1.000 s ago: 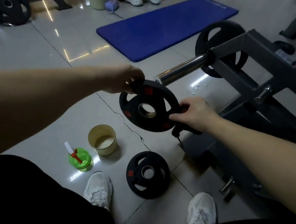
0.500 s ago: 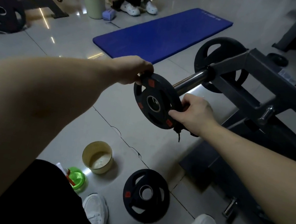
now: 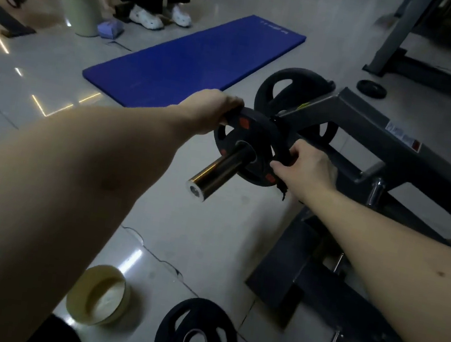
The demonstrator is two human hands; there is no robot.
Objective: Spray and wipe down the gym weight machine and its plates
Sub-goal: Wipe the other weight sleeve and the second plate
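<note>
Weight machine now carries the small plate, slid onto its chrome sleeve; half a second ago it hung off the tip. It is likely wiped and being reloaded. Four plates show: that one, a larger plate behind, a floor plate, a far plate. Left hand and right hand both grip the small plate's rim.

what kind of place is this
Most likely a gym: a plate-loaded weight machine, a black weight plate on its chrome sleeve, a second plate on the floor, and a blue exercise mat.
</note>
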